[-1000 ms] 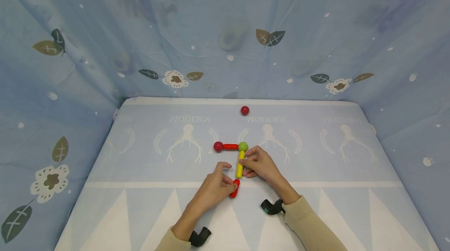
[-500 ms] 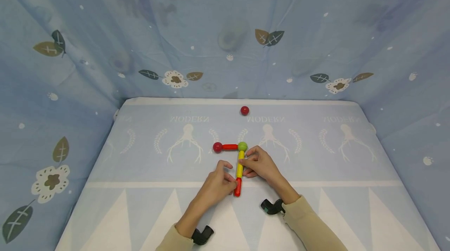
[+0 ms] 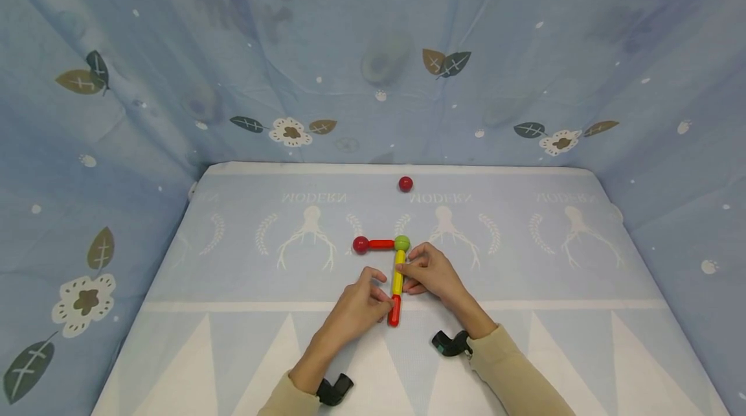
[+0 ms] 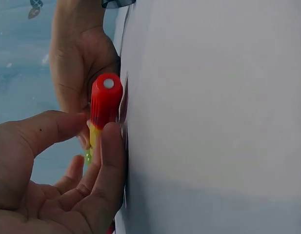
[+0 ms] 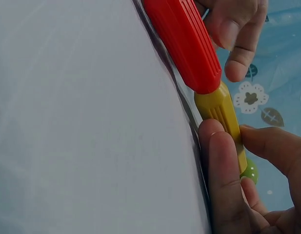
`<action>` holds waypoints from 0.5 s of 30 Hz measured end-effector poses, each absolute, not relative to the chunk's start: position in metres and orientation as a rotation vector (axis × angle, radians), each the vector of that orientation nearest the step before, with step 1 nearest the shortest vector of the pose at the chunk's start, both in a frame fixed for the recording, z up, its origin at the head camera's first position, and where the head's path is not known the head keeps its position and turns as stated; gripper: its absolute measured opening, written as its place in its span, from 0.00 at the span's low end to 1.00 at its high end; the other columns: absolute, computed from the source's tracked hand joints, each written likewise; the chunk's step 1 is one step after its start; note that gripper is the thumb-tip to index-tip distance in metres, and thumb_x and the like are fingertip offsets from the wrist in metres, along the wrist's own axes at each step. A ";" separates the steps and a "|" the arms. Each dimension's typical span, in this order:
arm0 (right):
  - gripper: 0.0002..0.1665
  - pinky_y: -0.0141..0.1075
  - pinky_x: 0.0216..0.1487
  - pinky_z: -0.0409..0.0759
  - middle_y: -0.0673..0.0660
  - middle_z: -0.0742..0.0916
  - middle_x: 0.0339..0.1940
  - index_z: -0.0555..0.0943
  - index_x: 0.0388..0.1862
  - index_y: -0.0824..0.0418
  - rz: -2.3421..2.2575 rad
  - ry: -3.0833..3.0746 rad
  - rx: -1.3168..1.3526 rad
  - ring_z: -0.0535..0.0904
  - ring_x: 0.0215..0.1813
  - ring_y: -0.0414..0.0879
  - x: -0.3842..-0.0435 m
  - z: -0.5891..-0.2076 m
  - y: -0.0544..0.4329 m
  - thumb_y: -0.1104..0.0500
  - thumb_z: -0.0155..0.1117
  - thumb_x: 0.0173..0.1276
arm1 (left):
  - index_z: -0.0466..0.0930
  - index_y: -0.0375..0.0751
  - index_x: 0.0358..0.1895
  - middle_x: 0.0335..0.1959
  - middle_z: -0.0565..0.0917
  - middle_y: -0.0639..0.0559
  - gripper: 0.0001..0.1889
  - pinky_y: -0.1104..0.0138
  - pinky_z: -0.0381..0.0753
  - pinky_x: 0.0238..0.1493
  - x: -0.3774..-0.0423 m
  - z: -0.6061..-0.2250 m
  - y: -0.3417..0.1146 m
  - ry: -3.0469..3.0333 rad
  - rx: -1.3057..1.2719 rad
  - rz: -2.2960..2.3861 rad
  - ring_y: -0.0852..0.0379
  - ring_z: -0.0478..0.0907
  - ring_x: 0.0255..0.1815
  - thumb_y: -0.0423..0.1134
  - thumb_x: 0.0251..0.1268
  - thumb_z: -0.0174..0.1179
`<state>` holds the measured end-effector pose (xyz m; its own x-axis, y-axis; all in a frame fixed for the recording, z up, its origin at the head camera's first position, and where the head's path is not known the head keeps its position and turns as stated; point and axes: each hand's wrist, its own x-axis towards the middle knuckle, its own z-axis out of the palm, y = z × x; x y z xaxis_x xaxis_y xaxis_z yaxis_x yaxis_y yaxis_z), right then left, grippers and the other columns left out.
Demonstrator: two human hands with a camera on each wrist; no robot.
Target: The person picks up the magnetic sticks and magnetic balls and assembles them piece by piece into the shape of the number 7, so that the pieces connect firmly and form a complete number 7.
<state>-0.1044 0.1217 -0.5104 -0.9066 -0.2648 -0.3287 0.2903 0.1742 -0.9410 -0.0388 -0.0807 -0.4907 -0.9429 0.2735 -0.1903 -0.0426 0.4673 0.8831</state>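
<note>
A red magnetic stick (image 3: 394,315), ribbed and with a pale round disc in its near end, lies in line with a yellow magnetic stick (image 3: 397,284); their ends touch. My left hand (image 3: 357,304) pinches the red one between thumb and finger, from its left side. From the right, my right hand (image 3: 434,275) pinches the yellow stick, as the right wrist view shows closely. The yellow stick's far end meets a green ball (image 3: 402,243). Leftward from that ball runs another red stick (image 3: 381,244), ending at a dark red ball (image 3: 361,245).
One loose dark red ball (image 3: 405,184) sits near the table's back edge. The patterned tabletop (image 3: 233,286) is bordered by a blue printed curtain (image 3: 350,66) at the back and both sides. Each wrist carries a small black camera (image 3: 451,343).
My left hand has swung the near red stick straight and up against the yellow stick's end, closing a small gap. In the last half second almost nothing moved. The right hand stays put.
</note>
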 end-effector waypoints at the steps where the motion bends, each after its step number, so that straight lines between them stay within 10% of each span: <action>1: 0.25 0.40 0.25 0.84 0.62 0.85 0.27 0.70 0.48 0.67 -1.783 2.039 0.028 0.85 0.23 0.51 -0.104 -0.511 0.121 0.58 0.74 0.64 | 0.71 0.40 0.57 0.31 0.83 0.58 0.19 0.64 0.79 0.30 -0.040 -0.490 -0.082 2.424 0.198 1.458 0.61 0.80 0.26 0.37 0.66 0.65; 15: 0.24 0.41 0.25 0.84 0.63 0.84 0.27 0.70 0.45 0.67 -1.826 2.033 0.103 0.85 0.23 0.53 -0.104 -0.509 0.119 0.60 0.75 0.62 | 0.79 0.39 0.55 0.37 0.83 0.54 0.18 0.62 0.81 0.36 -0.127 -0.458 -0.105 2.680 0.170 1.413 0.57 0.81 0.36 0.44 0.68 0.66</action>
